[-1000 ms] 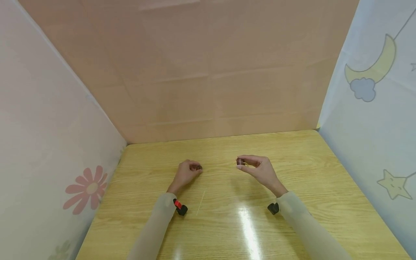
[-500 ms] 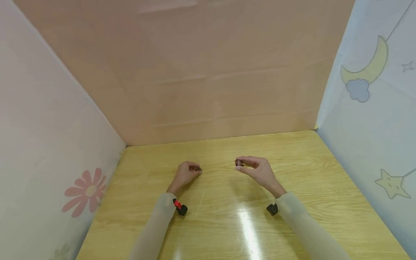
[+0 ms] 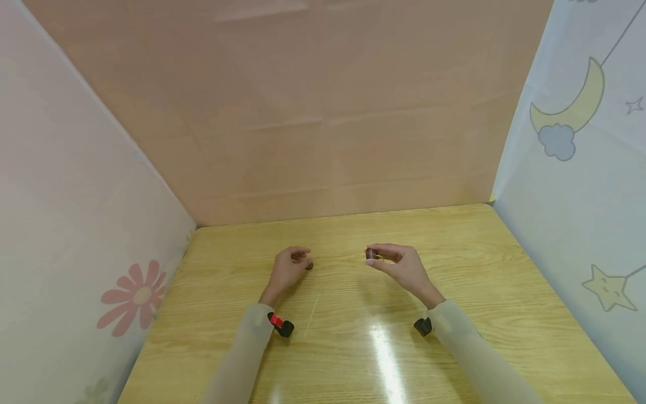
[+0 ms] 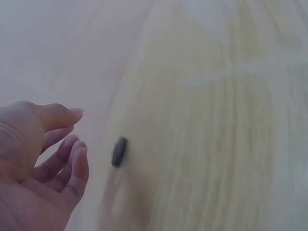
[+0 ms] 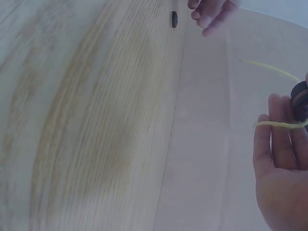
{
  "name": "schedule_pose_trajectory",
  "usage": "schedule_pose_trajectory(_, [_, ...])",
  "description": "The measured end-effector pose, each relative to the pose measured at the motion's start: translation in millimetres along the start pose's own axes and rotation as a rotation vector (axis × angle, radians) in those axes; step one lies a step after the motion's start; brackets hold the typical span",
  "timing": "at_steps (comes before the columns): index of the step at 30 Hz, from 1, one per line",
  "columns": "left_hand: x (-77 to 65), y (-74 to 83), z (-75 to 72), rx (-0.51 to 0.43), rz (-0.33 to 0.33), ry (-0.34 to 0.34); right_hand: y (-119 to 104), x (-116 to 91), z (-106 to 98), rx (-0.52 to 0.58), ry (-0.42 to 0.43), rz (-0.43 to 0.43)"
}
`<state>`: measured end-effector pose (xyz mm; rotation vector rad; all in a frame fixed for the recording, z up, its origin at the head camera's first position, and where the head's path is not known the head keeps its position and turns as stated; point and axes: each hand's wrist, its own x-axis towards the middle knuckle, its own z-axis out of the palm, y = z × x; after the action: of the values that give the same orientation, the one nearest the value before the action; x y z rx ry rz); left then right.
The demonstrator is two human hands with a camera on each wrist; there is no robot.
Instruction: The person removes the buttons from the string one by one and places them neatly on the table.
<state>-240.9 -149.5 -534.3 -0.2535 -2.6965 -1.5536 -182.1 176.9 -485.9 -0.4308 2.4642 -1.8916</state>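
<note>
Between the thumb and fingers of my right hand [image 3: 406, 268] is a small dark reddish-brown cylinder [image 3: 371, 254] with a pale line around it, raised above the table. A yellow cord [image 5: 281, 124] runs from it, with two ends sticking out in the right wrist view, where the cylinder is partly cut off by the frame edge. My left hand [image 3: 287, 273] has loosely bent, parted fingers with nothing between them. Just beyond its fingertips, a small dark disc [image 4: 119, 152] stands on its edge on the table, apart from the hand in both wrist views.
The wood-grain table [image 3: 343, 314] meets a tan sheet [image 3: 323, 123] at its far edge. Pale patterned walls close both sides, with a flower [image 3: 136, 297] at left and a moon [image 3: 575, 104] at right. Black wrist cameras [image 3: 285, 328] hang under both sleeves.
The left fingers have parted and let go of the dark disc, which sits beside the thumb. The right hand holds the cylinder almost still.
</note>
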Motion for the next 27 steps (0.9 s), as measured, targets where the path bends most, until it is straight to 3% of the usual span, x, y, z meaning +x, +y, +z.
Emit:
schedule_pose_trajectory(11, [-4.9,32.5,-1.6,-0.304,-0.092,-0.084,-2,2,3,0.009,-0.006,-0.003])
schedule_pose_trajectory(17, [-7.2,50.7,2.3,-0.505,-0.154,-0.189,-1,2,4,0.009,0.003,-0.014])
schedule_pose_trajectory(27, [-15.4,73.2,19.5,-0.411,-0.099,-0.302,-3,4,9,0.014,-0.017,-0.035])
